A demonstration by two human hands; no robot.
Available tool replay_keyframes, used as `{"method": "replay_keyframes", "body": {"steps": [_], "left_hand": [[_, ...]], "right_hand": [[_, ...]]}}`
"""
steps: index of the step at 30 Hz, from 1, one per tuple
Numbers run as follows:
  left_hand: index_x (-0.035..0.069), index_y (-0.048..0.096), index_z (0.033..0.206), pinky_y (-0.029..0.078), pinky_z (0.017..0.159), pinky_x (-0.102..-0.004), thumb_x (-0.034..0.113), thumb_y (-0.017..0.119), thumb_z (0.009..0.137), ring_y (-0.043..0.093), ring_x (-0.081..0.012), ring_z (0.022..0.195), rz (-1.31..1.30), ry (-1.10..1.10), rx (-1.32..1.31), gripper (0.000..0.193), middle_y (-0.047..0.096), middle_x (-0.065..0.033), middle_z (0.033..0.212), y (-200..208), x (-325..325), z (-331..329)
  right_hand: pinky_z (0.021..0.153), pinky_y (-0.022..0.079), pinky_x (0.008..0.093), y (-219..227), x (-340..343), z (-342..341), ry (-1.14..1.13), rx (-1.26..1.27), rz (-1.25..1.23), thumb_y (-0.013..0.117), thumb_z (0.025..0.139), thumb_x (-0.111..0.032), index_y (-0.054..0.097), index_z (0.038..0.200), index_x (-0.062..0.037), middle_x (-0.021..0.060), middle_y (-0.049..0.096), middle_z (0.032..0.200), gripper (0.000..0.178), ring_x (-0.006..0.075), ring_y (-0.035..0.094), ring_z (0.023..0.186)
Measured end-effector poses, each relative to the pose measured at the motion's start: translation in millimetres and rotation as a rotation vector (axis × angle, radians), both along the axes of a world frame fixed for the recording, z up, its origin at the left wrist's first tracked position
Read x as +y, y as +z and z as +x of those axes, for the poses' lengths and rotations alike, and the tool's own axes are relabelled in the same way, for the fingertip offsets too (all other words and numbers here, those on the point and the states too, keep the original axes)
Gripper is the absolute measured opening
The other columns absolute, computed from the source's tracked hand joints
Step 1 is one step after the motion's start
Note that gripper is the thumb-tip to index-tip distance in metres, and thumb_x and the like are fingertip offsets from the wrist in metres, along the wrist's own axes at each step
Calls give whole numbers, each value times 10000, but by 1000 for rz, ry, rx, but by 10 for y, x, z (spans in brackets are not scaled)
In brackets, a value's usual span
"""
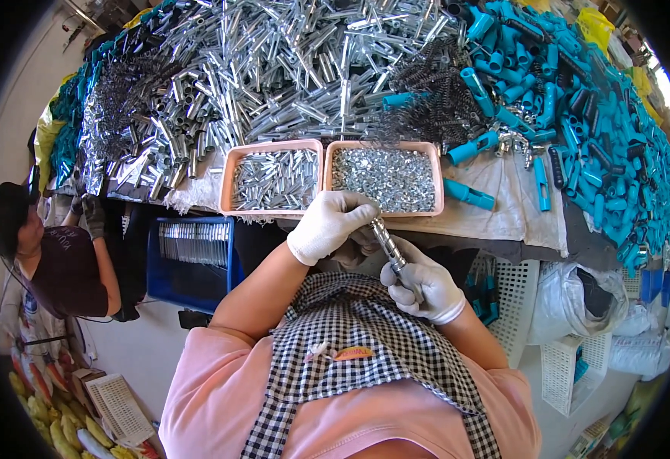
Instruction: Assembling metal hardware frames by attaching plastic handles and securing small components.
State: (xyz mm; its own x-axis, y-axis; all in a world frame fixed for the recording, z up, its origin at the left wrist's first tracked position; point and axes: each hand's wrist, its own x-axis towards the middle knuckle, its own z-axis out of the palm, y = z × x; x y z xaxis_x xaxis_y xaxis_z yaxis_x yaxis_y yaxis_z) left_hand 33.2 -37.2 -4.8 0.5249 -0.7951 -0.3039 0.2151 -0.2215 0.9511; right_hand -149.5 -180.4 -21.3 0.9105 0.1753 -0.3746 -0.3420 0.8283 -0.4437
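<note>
Two trays side by side at table edge: pins tray left, nuts tray right; tube heap behind.

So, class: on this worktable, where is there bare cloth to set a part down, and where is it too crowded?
Bare white cloth lies right of the two pink trays, bordered by loose teal handles and the table's front edge. The whole back is crowded: silver tubes, dark springs and the teal pile. Both trays are full.

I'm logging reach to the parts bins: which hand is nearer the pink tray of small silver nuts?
Left. The left hand sits right at the front rim of the pink tray of nuts, gripping the top of a metal rod. The right hand holds the rod's lower end, farther back toward the body.
</note>
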Motion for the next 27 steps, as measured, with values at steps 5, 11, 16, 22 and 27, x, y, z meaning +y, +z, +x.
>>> {"method": "replay_keyframes", "body": {"steps": [5,11,16,22,27], "left_hand": [[-59,669,1022,558,575,-254,162,608,966,684,-136,644,7,62,-75,236,710,-93,793,-136,36,-33],[-71,668,1042,563,636,-250,160,592,973,670,-114,696,85,74,-47,253,705,-80,848,-118,42,-62],[-63,665,1060,571,583,-252,176,578,983,664,-115,650,43,35,-174,267,706,-88,826,-284,85,-72],[-49,663,1050,570,534,-253,202,575,993,664,-124,615,68,103,179,272,695,-86,807,-223,77,-111],[-73,632,1019,594,653,-296,175,560,998,697,-177,707,137,62,165,260,698,-113,876,-136,68,-112]], "right_hand": [[401,367,227,-7,1,-6,39,-31,-32,599,855,-148,221,1528,-75,115,597,928,776,128,501,535],[594,582,275,101,-27,-4,97,-61,-180,600,813,-125,211,1536,-47,149,566,1100,825,169,643,752],[594,577,280,152,0,-4,78,-13,-191,564,820,-81,215,1535,-42,157,566,1101,797,171,638,750],[447,499,265,160,10,-13,46,18,-190,571,801,-89,232,1521,-27,132,589,982,798,153,583,589],[411,381,229,141,-3,-10,84,11,-157,485,829,-4,224,1536,-64,113,565,961,755,112,477,543]]}}
